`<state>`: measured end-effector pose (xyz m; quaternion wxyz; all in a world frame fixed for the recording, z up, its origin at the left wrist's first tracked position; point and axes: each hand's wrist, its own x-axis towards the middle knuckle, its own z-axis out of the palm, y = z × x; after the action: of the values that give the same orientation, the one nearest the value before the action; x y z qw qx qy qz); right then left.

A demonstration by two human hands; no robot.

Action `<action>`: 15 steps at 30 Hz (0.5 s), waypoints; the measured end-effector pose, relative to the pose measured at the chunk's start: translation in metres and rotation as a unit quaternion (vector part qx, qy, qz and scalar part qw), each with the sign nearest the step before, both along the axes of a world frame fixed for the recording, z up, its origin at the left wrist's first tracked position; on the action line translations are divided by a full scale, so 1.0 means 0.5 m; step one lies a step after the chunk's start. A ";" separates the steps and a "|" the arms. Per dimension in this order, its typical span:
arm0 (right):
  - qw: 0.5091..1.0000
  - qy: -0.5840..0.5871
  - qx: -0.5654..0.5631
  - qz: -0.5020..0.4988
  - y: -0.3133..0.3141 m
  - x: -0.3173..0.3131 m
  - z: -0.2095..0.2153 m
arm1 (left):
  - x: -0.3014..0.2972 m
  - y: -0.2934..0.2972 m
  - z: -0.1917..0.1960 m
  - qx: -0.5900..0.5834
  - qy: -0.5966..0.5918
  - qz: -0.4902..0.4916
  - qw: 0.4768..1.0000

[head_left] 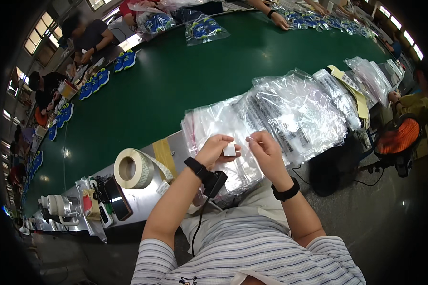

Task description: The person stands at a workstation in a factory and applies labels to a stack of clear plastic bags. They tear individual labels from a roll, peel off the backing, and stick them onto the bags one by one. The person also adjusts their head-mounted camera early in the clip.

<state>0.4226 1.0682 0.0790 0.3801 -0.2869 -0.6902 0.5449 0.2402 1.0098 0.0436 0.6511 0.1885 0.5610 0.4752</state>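
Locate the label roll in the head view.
The label roll lies on the table's near metal edge, left of centre in the head view, just left of the left hand and beside a strip of tan tape.

On my left I see a big roll of labels point(133, 168) lying on the near metal edge point(147, 197) of a long green belt point(176, 80). Left of the roll sit a dark phone point(119, 199) and a white-and-steel jug point(59, 207), the latter at the far-left end. Blue shoes point(92, 81) line the belt's left side, some beside a seated person point(88, 40). At the far end lie bagged blue shoes point(205, 28). On the right, a strip of pale yellow paper point(354, 92) lies across more clear bags (possibly a liner strip, hard to tell), and an orange fan point(398, 137) stands on the floor.
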 end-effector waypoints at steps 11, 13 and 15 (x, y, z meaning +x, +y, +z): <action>0.895 -0.192 0.398 0.067 -0.033 0.015 0.000 | -0.002 -0.123 0.132 0.120 -0.115 0.077 0.983; 0.953 -0.170 0.249 0.035 -0.013 0.016 -0.015 | 0.014 -0.154 0.133 0.252 0.024 0.119 0.960; 0.994 -0.063 -0.088 0.006 0.019 0.030 -0.027 | 0.019 -0.151 0.112 0.248 -0.075 0.024 0.966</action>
<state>0.4377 1.0777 0.0655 0.3061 -0.3483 -0.6639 0.5867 0.2496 0.9345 0.0994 0.6127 0.2940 0.3793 0.6279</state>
